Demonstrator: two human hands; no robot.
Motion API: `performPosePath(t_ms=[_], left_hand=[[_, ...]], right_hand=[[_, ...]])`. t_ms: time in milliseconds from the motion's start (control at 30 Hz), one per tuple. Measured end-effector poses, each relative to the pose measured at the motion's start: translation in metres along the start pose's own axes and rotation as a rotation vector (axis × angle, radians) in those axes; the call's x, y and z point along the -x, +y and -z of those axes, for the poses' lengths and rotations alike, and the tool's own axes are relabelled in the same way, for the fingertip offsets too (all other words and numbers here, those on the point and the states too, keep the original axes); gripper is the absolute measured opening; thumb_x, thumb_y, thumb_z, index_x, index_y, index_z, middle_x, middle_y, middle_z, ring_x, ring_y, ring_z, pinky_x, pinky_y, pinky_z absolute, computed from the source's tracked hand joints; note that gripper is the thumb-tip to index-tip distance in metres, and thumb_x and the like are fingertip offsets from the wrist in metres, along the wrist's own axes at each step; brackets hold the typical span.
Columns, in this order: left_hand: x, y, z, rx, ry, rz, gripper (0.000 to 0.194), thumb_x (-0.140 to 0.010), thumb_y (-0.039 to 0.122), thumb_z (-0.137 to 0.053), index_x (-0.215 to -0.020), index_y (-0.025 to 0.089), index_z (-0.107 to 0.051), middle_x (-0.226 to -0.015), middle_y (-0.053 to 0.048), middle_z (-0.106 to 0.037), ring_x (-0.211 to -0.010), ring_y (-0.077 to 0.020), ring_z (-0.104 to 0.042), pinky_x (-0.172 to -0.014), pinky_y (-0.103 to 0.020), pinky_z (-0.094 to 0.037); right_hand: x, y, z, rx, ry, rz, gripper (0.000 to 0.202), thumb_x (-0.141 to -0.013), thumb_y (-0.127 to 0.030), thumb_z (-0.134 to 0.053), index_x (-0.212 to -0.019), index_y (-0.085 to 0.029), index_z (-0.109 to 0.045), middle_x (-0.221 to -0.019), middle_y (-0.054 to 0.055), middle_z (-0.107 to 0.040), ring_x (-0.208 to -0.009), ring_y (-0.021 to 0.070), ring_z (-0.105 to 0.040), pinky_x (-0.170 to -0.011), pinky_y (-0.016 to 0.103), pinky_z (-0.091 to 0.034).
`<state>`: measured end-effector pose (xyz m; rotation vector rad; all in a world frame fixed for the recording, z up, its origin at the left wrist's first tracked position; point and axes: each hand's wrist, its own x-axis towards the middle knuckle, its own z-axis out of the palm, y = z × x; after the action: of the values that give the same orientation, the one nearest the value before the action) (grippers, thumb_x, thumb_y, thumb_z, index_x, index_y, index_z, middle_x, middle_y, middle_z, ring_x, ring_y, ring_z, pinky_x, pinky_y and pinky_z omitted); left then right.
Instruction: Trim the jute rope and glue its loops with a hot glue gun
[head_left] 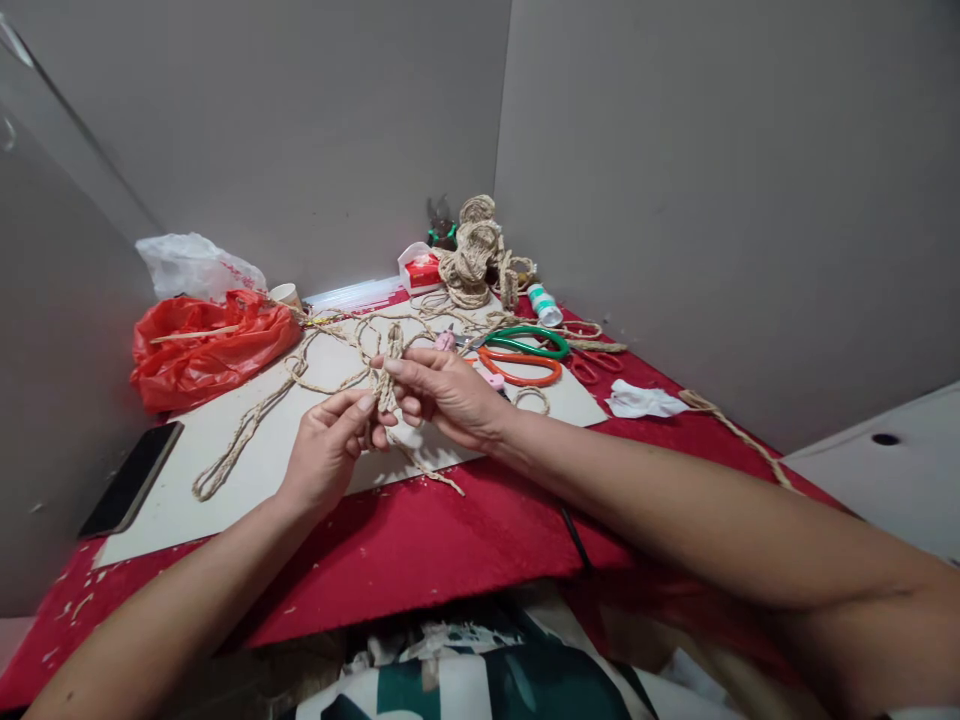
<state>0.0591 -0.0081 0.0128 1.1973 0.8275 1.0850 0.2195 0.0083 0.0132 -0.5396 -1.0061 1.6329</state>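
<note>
Between my two hands a small bundle of braided straw rope (391, 385) is held up above the board, its strands lying side by side. My left hand (337, 430) pinches the lower end between thumb and fingers. Higher up, my right hand (442, 390) grips the bundle from the right, thumb on its front. A loose rope tail (431, 472) hangs down below the hands. More of the rope runs left across the board and ends in a long loop (232, 455). Fingers partly hide the bundle's middle.
A white board (180, 500) lies on the red tablecloth (420, 550). Green-handled scissors (525, 340) and orange-handled scissors (525, 372) lie right of my hands. Rope coils (476, 250) and pliers (441, 225) stand behind. A phone (131, 480) and red plastic bag (210, 350) are left.
</note>
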Motion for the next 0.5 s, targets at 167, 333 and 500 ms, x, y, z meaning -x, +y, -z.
performPosePath(t_ms=[167,333,500], left_hand=[[0.0015,0.0006,-0.0015,0.001,-0.068,0.009,0.018,-0.083,0.031,-0.066,-0.078,0.014,-0.065,-0.069,-0.002,-0.069,-0.052,-0.0088,-0.058,-0.056,-0.021,-0.045],[0.0025,-0.0005,-0.0003,-0.065,-0.037,-0.014,0.020,-0.083,0.034,-0.065,-0.085,0.014,-0.065,-0.074,-0.004,-0.072,-0.058,-0.0121,-0.063,-0.058,-0.022,-0.045],[0.0004,-0.0045,0.0018,-0.051,0.025,-0.057,0.027,-0.084,0.040,-0.064,-0.096,0.015,-0.062,-0.077,-0.006,-0.074,-0.060,-0.0145,-0.065,-0.062,-0.026,-0.048]], right_hand=[[-0.0014,0.0012,0.0011,-0.019,-0.054,0.006,0.033,-0.062,-0.037,-0.084,-0.072,-0.014,-0.062,-0.048,-0.010,-0.047,-0.039,0.0026,-0.039,-0.037,0.016,-0.032],[-0.0026,0.0034,0.0023,0.036,0.006,0.091,0.036,-0.064,-0.038,-0.082,-0.061,-0.015,-0.054,-0.047,-0.009,-0.048,-0.039,0.0033,-0.042,-0.037,0.016,-0.032],[-0.0045,-0.0001,0.0031,0.018,0.101,0.115,0.039,-0.058,-0.042,-0.085,-0.064,-0.015,-0.058,-0.048,-0.009,-0.049,-0.039,0.0032,-0.041,-0.035,0.016,-0.031]])
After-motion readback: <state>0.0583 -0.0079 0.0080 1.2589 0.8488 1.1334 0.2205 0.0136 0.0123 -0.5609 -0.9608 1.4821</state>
